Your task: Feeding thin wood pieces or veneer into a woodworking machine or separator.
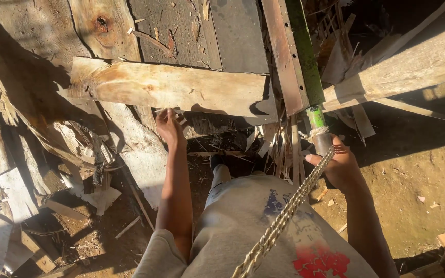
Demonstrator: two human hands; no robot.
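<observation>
rough pale wood everywhere in the head view: your left hand [169,125] reaches up to the lower edge of a short split plank [166,87] lying across darker boards [207,31], fingers curled narrow and pinching a thin sliver right under that edge. can't tell if the sliver is loose or attached. your right hand [338,166] is wrapped tight round the dark handle of a green-shafted tool [309,77] that runs up between the boards; a braided cord [284,216] trails from it down past your chest. the tool's working end is hidden. judging progress: the plank sits in place, splinters and scraps [86,195] lie heaped below left, so some breaking-up looks done, this plank not yet off.
</observation>
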